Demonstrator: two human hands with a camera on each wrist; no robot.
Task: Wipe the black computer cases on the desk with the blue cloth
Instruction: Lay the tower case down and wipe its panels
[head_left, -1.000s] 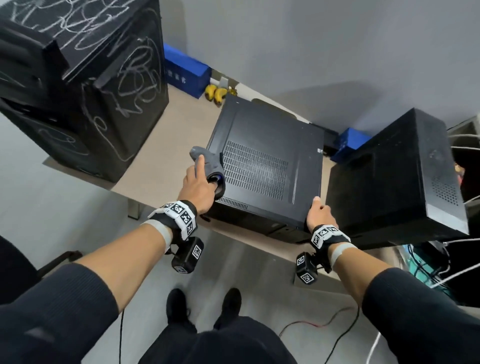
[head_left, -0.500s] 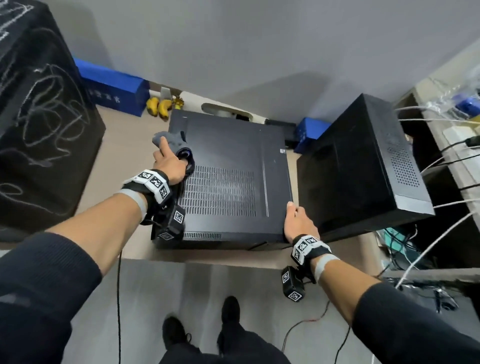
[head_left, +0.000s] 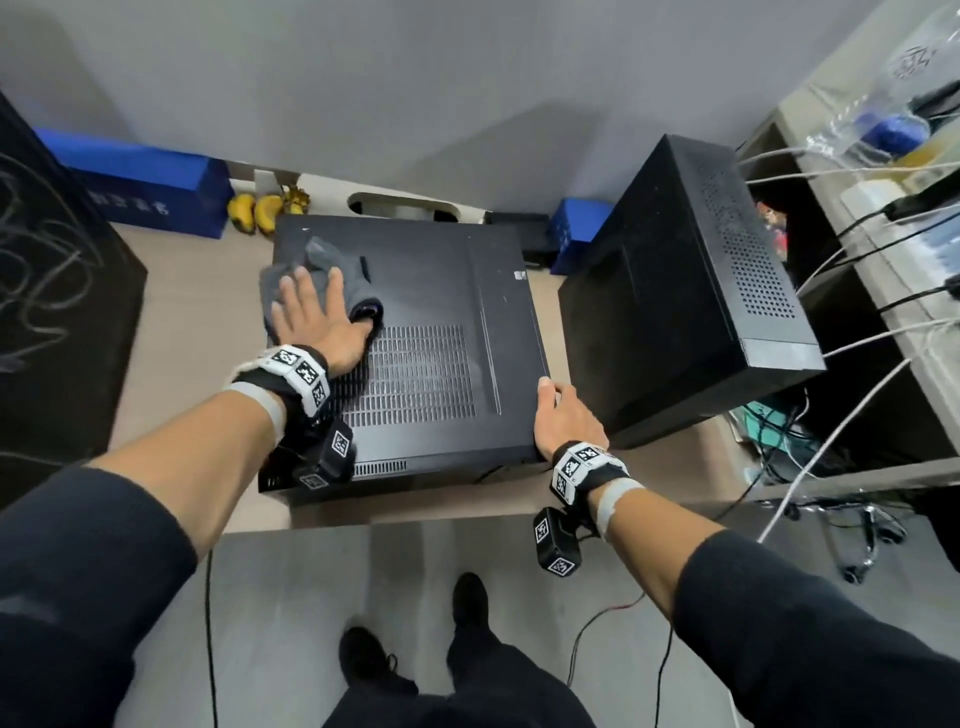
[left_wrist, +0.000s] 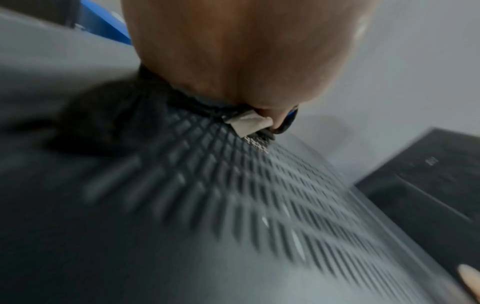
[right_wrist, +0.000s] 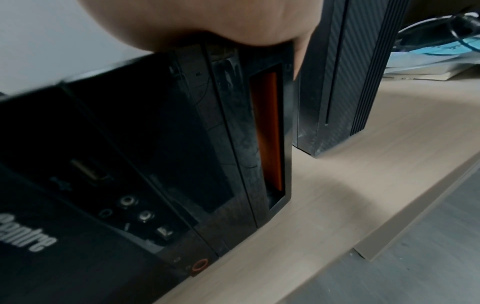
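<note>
A black computer case (head_left: 441, 291) lies flat on the desk (head_left: 197, 291), vented panel (left_wrist: 233, 205) up. My left hand (head_left: 311, 312) lies flat with straight fingers on the grey-blue cloth (head_left: 317, 260), pressing it onto the case's far left part. The left wrist view shows the palm (left_wrist: 246, 51) over the cloth's white label (left_wrist: 249, 123). My right hand (head_left: 563, 421) grips the case's near right corner, thumb on the top edge, fingers down the side (right_wrist: 301, 51). A second black case (head_left: 660, 291) stands just right of it. A third, scribbled with white lines (head_left: 52, 322), stands at the left.
A long blue box (head_left: 140, 192), bananas (head_left: 260, 210) and a small blue box (head_left: 576, 228) lie along the wall behind the cases. White and black cables (head_left: 857, 322) run from shelving on the right. The gap between the middle and right cases is narrow.
My left hand has slid the cloth from the case's near left edge up to its far left part and spread flat on it. My right hand has stayed at the near right corner.
</note>
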